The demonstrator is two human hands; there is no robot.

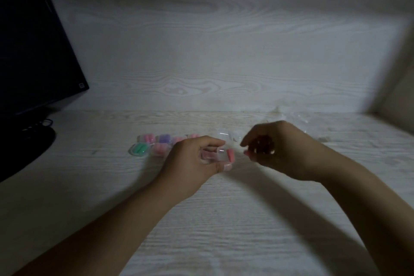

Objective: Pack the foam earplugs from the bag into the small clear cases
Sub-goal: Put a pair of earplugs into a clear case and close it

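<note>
Left hand (pixel 195 159): fingers and thumb curled round a small clear case (pixel 216 154), held just above the table (pixel 224 219). A pink earplug (pixel 230 156) stands at the case's right end, partly outside it; a second pink shape shows through the plastic nearer the palm.

Right hand (pixel 275 145): just right of the case, apart from it, fingers curled loosely downward. A pink tip shows at the fingertips (pixel 247 153); whether this is an earplug being pinched or a nail cannot be told in the dim, blurred picture.

Filled cases, left of and behind the left hand, lying on the table in two short rows: green-filled case (pixel 139 149) at the far left front, pink-filled case (pixel 160 149) beside it, another pink-filled case (pixel 146 138) and a purple-filled case (pixel 164 138) behind; further pink ones partly hidden by the hand.

Empty clear case (pixel 228 135): on the table just behind the two hands.

Clear plastic bag (pixel 293 116): crumpled, behind the right hand, near the wall; contents not discernible.

Dark monitor (pixel 33 51): far left, with cables (pixel 38 125) at its foot.
</note>
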